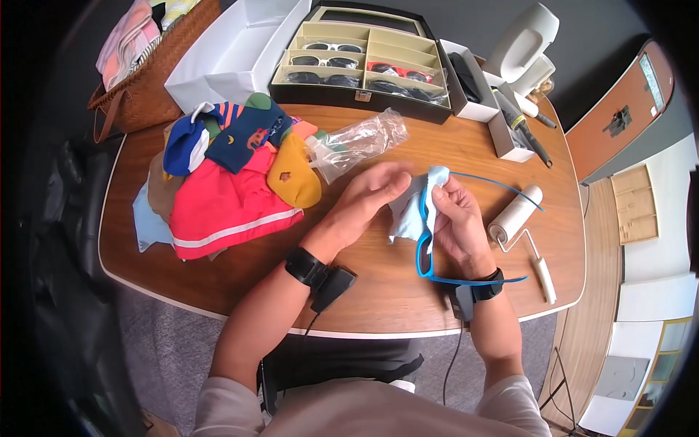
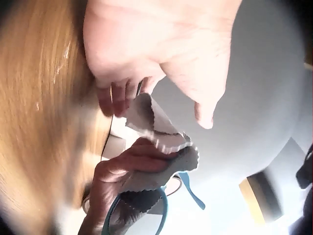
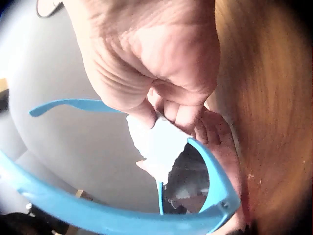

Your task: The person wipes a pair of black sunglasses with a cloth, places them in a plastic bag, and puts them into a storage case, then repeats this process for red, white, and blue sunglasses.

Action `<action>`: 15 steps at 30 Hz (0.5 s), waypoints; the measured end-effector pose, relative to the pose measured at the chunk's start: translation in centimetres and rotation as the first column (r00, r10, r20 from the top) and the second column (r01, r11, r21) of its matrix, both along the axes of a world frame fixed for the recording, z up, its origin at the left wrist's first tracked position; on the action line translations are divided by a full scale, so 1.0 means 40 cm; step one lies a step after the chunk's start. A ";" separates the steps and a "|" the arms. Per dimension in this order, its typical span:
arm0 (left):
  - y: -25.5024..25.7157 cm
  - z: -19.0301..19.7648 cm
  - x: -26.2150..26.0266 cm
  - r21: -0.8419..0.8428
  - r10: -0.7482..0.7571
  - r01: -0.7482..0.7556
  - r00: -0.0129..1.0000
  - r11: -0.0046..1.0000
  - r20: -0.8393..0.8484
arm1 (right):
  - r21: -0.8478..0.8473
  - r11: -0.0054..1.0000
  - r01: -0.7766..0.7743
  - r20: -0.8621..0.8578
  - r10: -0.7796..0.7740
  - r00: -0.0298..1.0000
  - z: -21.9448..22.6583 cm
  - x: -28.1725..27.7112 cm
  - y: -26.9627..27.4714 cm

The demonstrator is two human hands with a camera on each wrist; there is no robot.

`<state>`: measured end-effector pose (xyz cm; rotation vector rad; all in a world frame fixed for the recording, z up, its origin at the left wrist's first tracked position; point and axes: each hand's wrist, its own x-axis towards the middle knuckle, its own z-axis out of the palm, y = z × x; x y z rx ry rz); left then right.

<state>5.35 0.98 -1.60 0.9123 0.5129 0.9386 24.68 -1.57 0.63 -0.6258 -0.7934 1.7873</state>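
Blue-framed sunglasses are in my right hand, front upright and both temples reaching right. The thumb and fingers pinch a pale blue wiping cloth over one lens. In the right wrist view the cloth covers part of the dark lens, with the frame curving around it. My left hand hovers just left of the cloth, its fingers extended and thumb apart. In the left wrist view that hand's fingertips overlap the edge of the cloth.
Left lies a pile of colourful clothes, with a clear plastic bag beside it. A sunglasses case, white box and wicker basket line the back. Right are a lint roller and a box of brushes.
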 end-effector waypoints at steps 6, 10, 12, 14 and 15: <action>-0.008 0.006 0.007 -0.029 -0.042 0.040 0.997 0.999 -0.071 | -0.012 0.998 0.055 0.143 -0.053 0.988 -0.003 0.007 0.007; -0.004 -0.001 0.006 0.032 0.079 -0.076 0.989 0.997 -0.127 | 0.018 0.995 0.101 0.254 -0.102 0.962 0.004 -0.007 0.004; -0.005 0.002 0.002 0.051 0.112 -0.105 0.981 0.993 -0.157 | 0.008 0.992 0.130 0.316 -0.126 0.940 0.015 -0.009 0.002; -0.005 0.006 0.008 0.047 0.185 -0.179 0.963 0.983 -0.195 | -0.015 0.992 0.125 0.366 -0.111 0.924 0.009 -0.009 0.006; -0.006 0.007 0.009 0.046 0.219 -0.214 0.952 0.976 -0.215 | -0.027 0.992 0.124 0.391 -0.104 0.915 0.006 -0.009 0.006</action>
